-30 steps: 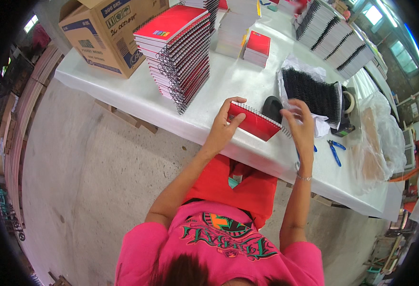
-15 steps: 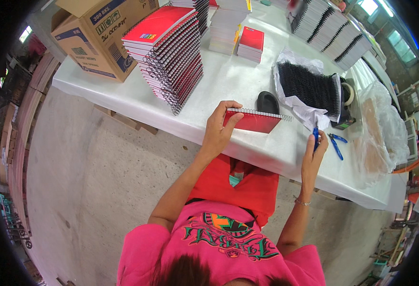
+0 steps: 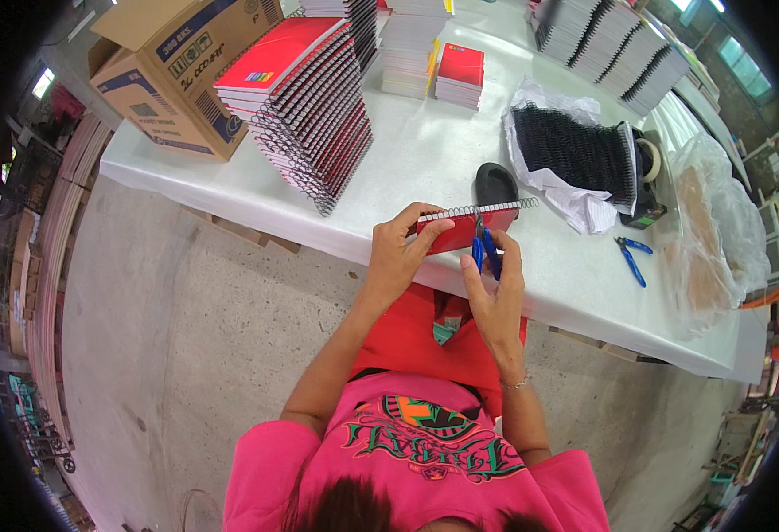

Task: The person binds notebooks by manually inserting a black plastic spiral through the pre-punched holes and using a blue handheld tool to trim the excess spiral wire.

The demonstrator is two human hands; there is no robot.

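Your left hand [image 3: 400, 253] grips a small red-covered notebook with a black wire spiral binding [image 3: 466, 229], fingers wrapped over its left end, holding it just above the near edge of the long white table [image 3: 425, 151]. Your right hand [image 3: 494, 288] is closed around a pair of blue-handled pliers [image 3: 483, 246], whose tip meets the spiral along the notebook's top edge. The coil already runs the full width of the cover and sticks out past its right end, so the threading looks done; trimming or crimping the wire end seems to be what remains on this piece.

A leaning stack of finished red spiral notebooks [image 3: 305, 102] stands toward the table's left end, beside an open brown cardboard box [image 3: 172, 66] at the left corner. A bundle of loose black wire coils on white wrapping [image 3: 580, 151] lies toward the right, so more binding appears to be waiting. A second pair of blue-handled pliers [image 3: 629, 257] rests near the right near edge, well apart from your hands.
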